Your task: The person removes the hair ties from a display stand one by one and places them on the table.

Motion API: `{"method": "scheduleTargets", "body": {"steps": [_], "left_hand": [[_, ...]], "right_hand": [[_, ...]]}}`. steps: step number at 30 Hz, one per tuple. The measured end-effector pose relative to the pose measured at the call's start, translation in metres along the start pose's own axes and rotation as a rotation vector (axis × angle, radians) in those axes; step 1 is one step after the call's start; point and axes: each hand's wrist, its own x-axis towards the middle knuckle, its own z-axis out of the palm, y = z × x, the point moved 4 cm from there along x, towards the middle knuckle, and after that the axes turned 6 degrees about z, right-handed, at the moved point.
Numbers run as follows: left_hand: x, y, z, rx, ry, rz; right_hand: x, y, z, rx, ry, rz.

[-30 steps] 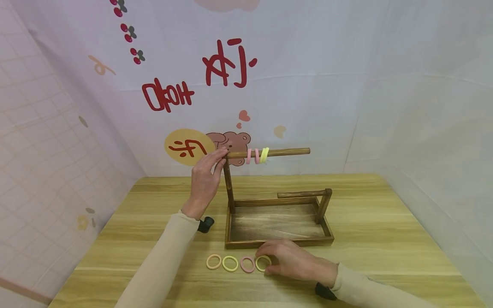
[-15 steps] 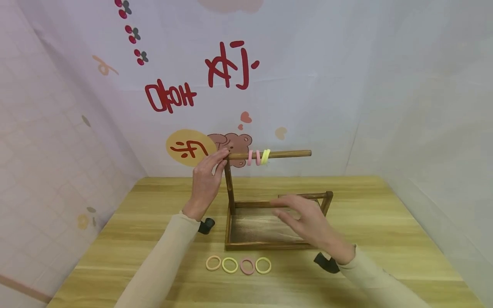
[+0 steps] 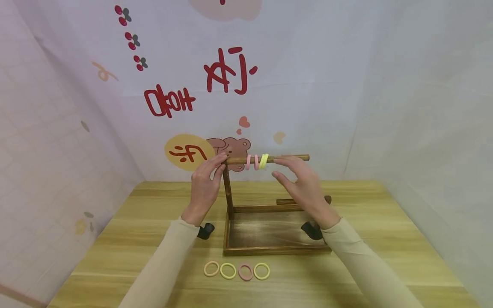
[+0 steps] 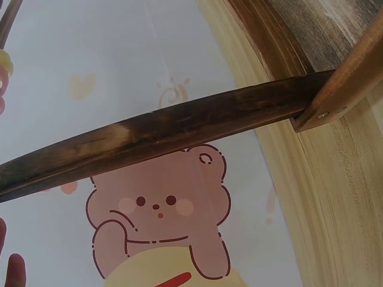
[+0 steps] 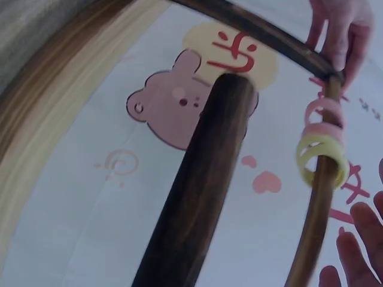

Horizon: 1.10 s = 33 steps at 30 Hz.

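Note:
My left hand (image 3: pixel 204 186) grips the upper left corner of a dark wooden rack (image 3: pixel 228 188), where the tall post meets the long upper rod (image 3: pixel 238 161). Two pink rings (image 3: pixel 256 162) and yellow rings (image 3: pixel 263 161) beside them hang on that rod. Just right of the yellow rings, my right hand (image 3: pixel 304 186) is raised at the rod with its fingers extended and the thumb apart below. In the right wrist view the right fingers (image 5: pixel 353 254) hold nothing and appear beside the rod. In the left wrist view the post crosses the frame, and only fingertips show.
Several rings lie in a row before the rack: an orange ring (image 3: pixel 211 268), a yellow ring (image 3: pixel 228 270), a pink ring (image 3: pixel 245 271) and another yellow ring (image 3: pixel 262 271). The rack's shorter rod (image 3: pixel 286 201) is lower right, above its tray (image 3: pixel 269 250). A printed cloth stands behind.
My right hand has risen from the rightmost yellow ring on the table, past the tray, to the upper rod. That ring stays on the table. The left hand keeps its place.

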Motion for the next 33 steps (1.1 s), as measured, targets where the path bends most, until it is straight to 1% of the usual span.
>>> {"method": "scheduleTargets", "body": {"steps": [5,9,13,22,28,33], "left_hand": [[-0.001,-0.001,0.0,0.005,-0.001,-0.003],[-0.001,-0.001,0.0,0.004,0.01,0.004],[0.0,-0.001,0.0,-0.002,0.012,0.015],[-0.002,-0.002,0.002,-0.003,0.006,0.0],[-0.002,-0.003,0.002,-0.003,0.016,-0.001],[-0.002,-0.004,0.003,0.006,0.006,-0.006]], "right_hand": [[0.011,0.005,0.011,-0.045,-0.05,0.02],[0.018,0.005,0.018,-0.087,-0.09,0.01],[0.022,0.007,0.023,-0.131,-0.102,0.019],[0.027,0.01,0.031,-0.229,-0.137,0.102],[0.03,0.01,0.033,-0.251,-0.142,0.11],[0.031,0.009,0.032,-0.256,-0.139,0.1]]}}
